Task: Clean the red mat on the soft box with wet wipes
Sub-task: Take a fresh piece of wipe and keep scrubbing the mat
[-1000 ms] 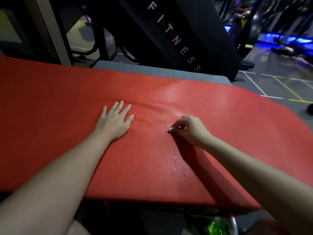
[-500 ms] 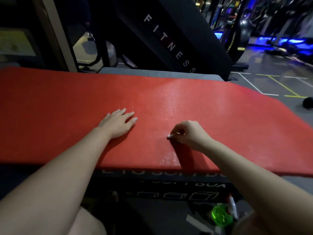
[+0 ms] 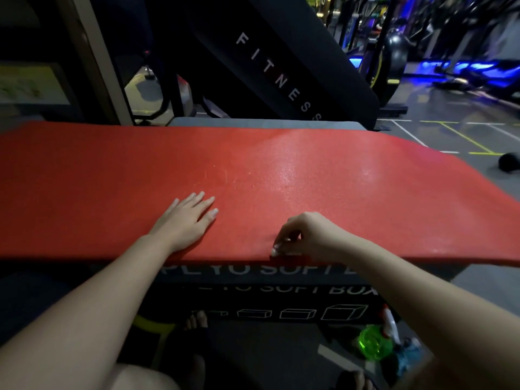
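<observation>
The red mat (image 3: 351,175) lies flat over the black soft box (image 3: 253,301), whose front shows white lettering. My left hand (image 3: 187,220) rests flat on the mat with its fingers straight, left of centre. My right hand (image 3: 306,235) is at the mat's near edge, its fingers curled down and pinched together. A bit of white shows at the fingertips (image 3: 274,250); the wet wipe itself is mostly hidden under the hand. A damp sheen (image 3: 284,175) runs across the mat beyond my right hand.
A green spray bottle (image 3: 375,343) with a white nozzle stands on the floor at the box's right foot. My feet (image 3: 197,322) are by the box front. A black machine marked FITNESS (image 3: 281,68) rises behind the box. Grey floor with painted lines (image 3: 450,136) lies to the right.
My right hand has dragged toward me from mid-mat to the near edge. My left hand stays flat on the mat. The view has pulled back, showing the box front.
</observation>
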A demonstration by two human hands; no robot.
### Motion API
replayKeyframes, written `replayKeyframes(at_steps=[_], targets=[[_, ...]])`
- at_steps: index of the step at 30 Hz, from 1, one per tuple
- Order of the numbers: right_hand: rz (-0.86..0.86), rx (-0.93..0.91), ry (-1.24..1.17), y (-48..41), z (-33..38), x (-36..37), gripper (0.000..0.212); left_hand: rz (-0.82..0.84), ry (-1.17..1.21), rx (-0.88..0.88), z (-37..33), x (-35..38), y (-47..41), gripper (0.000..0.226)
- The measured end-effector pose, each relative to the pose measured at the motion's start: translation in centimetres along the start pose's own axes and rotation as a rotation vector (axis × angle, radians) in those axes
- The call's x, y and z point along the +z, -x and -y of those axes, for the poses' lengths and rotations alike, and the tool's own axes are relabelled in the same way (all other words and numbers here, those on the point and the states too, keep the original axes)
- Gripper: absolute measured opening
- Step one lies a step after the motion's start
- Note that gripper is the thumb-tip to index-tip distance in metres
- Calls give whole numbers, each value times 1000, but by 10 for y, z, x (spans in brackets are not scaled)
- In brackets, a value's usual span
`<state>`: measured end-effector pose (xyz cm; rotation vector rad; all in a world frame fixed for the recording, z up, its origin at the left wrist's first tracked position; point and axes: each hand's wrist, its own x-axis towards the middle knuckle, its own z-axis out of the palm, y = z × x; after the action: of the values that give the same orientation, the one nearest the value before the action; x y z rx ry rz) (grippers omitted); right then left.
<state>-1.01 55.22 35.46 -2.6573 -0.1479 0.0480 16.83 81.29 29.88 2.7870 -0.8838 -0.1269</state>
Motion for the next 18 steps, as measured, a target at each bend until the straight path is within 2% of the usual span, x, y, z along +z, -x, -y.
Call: replayKeyframes(at_steps=[3,5,9,11,15,18], targets=[[-166,55,9,-14,-3,1,20,-12,1,-1,-3,-1,4,60],[-201,83,7,-24,-4,0,20,-21,1,-4,-4,-2,4,59],[34,104,-8,-33,-13,-13,16,-17,0,7,-1,-2,-1,59],[66,83,-20,-36,-21,-14,15,-11,1,14,1,-2,-5,60],[-177,73,-14,-65,-41,-8,13,14,-2,42,4,-5,-15,60],[-328,93,-14,-93,-55,-3,15,-79,-50,87,8,-14,-24,54]])
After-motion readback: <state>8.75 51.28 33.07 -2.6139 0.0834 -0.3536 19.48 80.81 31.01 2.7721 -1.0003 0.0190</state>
